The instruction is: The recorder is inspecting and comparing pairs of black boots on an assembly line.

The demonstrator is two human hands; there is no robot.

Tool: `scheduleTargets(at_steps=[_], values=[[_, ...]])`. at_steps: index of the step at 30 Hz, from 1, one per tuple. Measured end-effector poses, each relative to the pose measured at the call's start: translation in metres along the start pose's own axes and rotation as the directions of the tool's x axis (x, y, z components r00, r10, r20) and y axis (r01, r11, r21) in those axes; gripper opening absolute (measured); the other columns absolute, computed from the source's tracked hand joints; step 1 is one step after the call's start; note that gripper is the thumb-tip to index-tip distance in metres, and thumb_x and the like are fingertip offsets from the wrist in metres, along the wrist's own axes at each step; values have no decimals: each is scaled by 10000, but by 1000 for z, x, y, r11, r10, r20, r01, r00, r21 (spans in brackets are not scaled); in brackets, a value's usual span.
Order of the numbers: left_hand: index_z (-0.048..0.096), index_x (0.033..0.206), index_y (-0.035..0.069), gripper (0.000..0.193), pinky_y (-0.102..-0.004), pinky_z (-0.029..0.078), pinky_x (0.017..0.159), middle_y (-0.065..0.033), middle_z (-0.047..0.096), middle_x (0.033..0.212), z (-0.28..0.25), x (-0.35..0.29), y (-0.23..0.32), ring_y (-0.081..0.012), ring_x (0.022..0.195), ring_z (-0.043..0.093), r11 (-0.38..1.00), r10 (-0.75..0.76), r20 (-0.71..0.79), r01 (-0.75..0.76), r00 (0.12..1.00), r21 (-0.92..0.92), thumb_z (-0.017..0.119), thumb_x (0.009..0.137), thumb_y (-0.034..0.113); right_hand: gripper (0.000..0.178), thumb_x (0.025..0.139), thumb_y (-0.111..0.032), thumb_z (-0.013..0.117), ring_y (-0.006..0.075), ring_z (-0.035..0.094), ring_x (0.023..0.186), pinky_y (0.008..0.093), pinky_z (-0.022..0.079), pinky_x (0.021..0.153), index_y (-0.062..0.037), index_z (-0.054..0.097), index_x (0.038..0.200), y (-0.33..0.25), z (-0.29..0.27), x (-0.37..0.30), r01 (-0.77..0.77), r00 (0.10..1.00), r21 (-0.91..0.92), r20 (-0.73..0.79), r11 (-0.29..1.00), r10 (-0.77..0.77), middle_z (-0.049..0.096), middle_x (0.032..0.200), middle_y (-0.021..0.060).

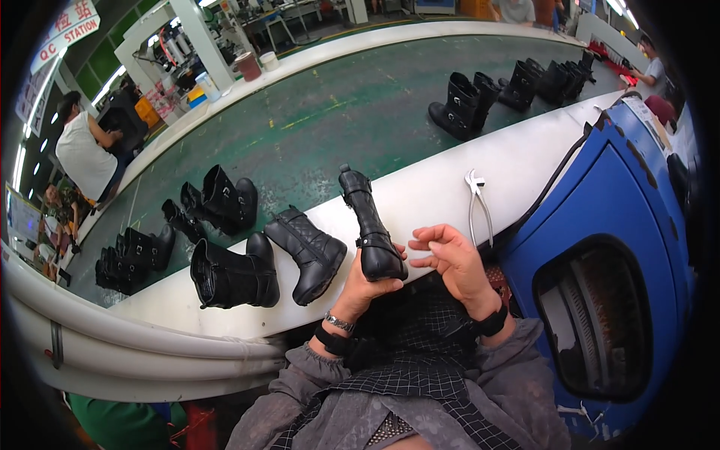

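Observation:
A black buckled boot (367,217) is in my left hand (358,291), which grips its rounded foot end from below. The shaft points away from me over the white ledge. My right hand (454,268) is raised just right of the boot, fingers apart and loosely curled, holding nothing. To the left on the ledge, a black quilted boot (307,251) leans over beside another black boot (236,274) with a wide top. Metal pincers (478,206) lie on the ledge beyond my right hand.
Black boots (461,105) stand in groups along the green conveyor belt (300,112), more at its left (217,199). A blue machine (600,210) with a dark window is close on my right, and white pipes (135,322) on my left. Other people (86,150) are farther off.

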State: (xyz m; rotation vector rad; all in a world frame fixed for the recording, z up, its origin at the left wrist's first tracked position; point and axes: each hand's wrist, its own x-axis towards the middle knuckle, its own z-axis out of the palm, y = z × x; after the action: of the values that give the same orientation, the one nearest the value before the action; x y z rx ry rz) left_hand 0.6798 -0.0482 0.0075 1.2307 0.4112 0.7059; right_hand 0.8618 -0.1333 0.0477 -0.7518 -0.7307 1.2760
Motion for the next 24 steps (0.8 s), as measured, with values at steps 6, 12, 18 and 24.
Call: scheduleTargets(at_steps=[6,12,18,24], values=[[439,1208,31,682,-348,456,976,-93,573,1186,1,4,0,-201,1113,565,1000,-3,-3,3,1000,12,828,647,38,350,931,-245,529,294,546,1175,422,550,846,5,503,1175,-64,19,-5,235,968,-29,101,971,-231,512,1267,155],[471,1212,26,662,-351,457,972,-88,587,1158,6,4,1,-199,1099,573,1000,-20,-36,20,999,16,819,649,49,827,899,-621,499,463,342,1326,579,560,836,43,319,1360,-133,65,-12,286,814,269,437,920,-382,251,1479,279],[533,1151,14,553,-335,469,944,-85,612,1131,5,4,-3,-192,1056,601,999,-45,-81,45,996,-3,799,667,28,787,899,-596,502,445,358,1290,562,556,823,40,336,1332,-151,122,-20,333,660,121,679,935,-322,274,1447,269],[554,1190,22,548,-340,468,947,-80,614,1130,4,4,-7,-213,1062,600,1000,-22,-131,21,991,-7,762,684,29,747,898,-572,506,427,374,1254,544,552,811,37,354,1304,-145,164,-14,396,516,23,822,918,-243,297,1416,259]])
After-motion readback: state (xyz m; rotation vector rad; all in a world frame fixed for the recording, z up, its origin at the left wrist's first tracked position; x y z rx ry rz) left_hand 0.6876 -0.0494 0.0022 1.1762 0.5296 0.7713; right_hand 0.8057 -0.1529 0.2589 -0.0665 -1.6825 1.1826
